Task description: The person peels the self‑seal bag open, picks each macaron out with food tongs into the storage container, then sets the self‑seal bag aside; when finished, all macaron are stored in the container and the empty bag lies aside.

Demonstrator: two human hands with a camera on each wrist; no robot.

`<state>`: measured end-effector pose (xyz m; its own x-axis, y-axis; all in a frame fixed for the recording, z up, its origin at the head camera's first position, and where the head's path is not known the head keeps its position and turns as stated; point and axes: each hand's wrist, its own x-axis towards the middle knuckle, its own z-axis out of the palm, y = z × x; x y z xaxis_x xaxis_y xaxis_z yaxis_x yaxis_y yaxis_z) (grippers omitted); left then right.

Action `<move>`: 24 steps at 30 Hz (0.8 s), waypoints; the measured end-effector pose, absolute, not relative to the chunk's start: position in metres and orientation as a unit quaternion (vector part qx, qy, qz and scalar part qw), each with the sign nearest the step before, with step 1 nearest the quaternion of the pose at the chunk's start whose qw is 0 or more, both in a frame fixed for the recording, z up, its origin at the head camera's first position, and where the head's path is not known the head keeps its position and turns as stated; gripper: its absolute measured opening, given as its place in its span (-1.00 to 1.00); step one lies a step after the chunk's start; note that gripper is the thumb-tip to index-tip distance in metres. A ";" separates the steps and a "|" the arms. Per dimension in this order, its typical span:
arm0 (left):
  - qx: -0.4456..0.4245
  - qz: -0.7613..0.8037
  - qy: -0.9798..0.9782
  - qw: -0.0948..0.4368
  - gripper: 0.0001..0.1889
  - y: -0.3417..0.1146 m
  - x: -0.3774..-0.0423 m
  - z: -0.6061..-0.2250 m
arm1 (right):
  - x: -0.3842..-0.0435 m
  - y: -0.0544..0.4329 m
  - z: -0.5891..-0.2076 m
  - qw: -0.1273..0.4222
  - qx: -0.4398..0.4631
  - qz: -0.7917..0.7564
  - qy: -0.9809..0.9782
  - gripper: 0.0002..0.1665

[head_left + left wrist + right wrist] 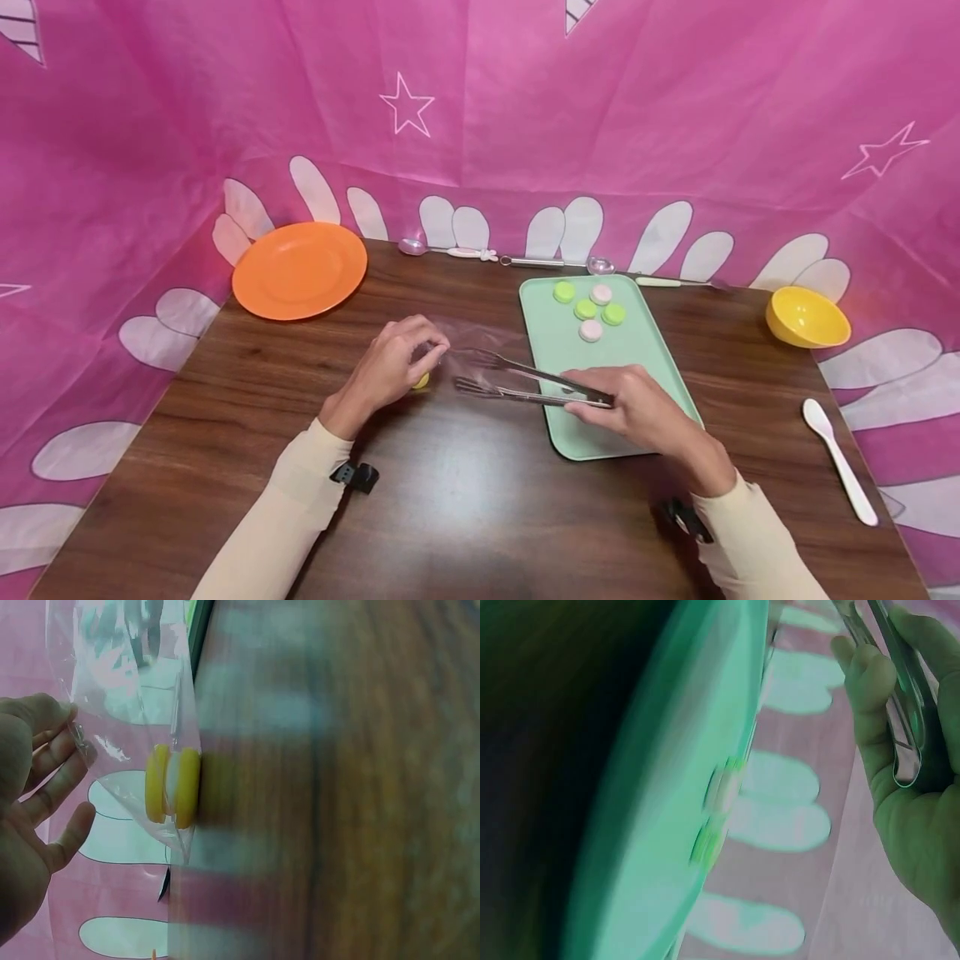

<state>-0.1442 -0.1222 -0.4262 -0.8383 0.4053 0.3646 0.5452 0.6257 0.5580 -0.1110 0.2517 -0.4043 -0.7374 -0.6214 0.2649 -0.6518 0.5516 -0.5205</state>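
My left hand pinches the edge of a clear plastic bag between thumb and fingertips. A yellow macaron sits in the bag's bottom corner, low against the wooden table. With my right hand I grip metal tongs; their tips point left and overlap the bag in the head view, and nothing shows between them. Whether the tips are inside the bag is hard to tell. Under the right hand lies a mint-green tray bearing three green macarons and two pink macarons.
An orange plate lies at the back left. Along the back edge are a spoon, a ladle and a pale-handled utensil. At the right are a yellow bowl and a white spoon.
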 end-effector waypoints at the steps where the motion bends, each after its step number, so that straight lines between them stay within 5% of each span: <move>1: -0.266 -0.340 -0.896 0.104 -0.92 -0.123 -0.145 -0.426 | -0.115 0.245 -0.404 0.021 0.372 0.306 -0.876 -0.60; 24: -0.283 -0.329 -0.892 0.127 -0.96 -0.123 -0.146 -0.427 | -0.135 0.185 -0.400 -0.022 0.396 0.290 -0.871 -0.60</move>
